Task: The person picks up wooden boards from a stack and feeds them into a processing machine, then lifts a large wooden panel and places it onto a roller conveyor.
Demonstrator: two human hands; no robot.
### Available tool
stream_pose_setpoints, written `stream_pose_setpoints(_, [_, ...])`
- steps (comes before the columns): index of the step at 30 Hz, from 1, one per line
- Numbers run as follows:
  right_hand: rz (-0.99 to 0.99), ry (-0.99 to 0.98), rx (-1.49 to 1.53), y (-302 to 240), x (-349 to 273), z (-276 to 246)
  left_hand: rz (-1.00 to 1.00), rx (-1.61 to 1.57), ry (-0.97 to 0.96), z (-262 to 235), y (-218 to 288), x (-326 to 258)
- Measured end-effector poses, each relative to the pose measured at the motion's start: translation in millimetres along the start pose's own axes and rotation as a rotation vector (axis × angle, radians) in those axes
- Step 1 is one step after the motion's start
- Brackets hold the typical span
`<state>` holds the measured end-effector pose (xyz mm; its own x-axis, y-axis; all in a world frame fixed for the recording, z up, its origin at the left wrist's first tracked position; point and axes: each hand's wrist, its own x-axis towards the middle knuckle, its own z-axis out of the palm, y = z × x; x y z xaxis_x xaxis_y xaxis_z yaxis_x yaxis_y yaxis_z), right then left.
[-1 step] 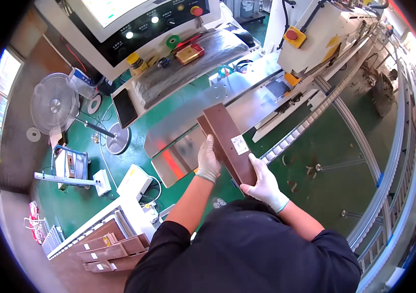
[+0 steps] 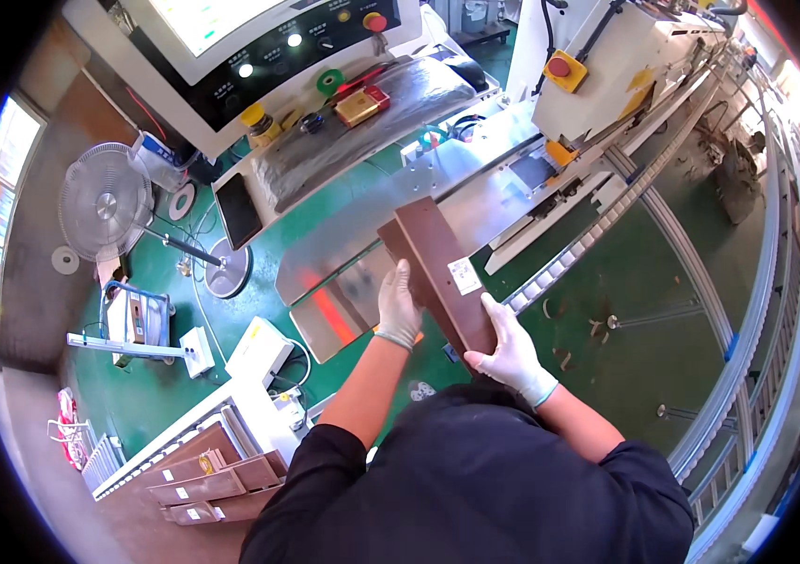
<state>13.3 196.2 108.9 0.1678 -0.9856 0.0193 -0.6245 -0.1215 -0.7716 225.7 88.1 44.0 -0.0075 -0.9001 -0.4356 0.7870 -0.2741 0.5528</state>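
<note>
I hold two long, narrow brown boards one over the other above a metal work table (image 2: 362, 291). The upper board (image 2: 437, 254) bears a white printed label (image 2: 464, 276) near its middle. The lower board (image 2: 402, 246) shows only along the left side; the rest of it is covered. My left hand (image 2: 400, 308), in a pale glove, is closed on the boards' left edge with the thumb up along it. Gloved as well, my right hand (image 2: 512, 352) grips the near right end, thumb at the end and fingers along the right edge. Parts of its fingers are hidden.
A control panel with a red stop button (image 2: 374, 22) stands beyond the table, behind a covered shelf (image 2: 362, 99). A machine head (image 2: 606, 66) and a roller rail (image 2: 588, 235) are to the right. At left are a fan (image 2: 107, 202) and stacked brown boards (image 2: 198, 484).
The upper board and its label have shifted very slightly to the right. Both hands keep their grip and have barely moved.
</note>
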Motion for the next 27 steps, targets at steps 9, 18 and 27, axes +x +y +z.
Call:
stream_pose_setpoints(9, [-0.011,0.1,-0.301,125,44,-104,0.104,0.02,0.192,-33,36,57])
stream_pose_setpoints(18, [0.086,0.205,-0.623,181,93,-139,0.175,0.294,0.288,-17,33,57])
stream_pose_setpoints(27, [0.044,0.356,-0.582,187,111,-130,0.244,0.469,0.313,-9,33,55])
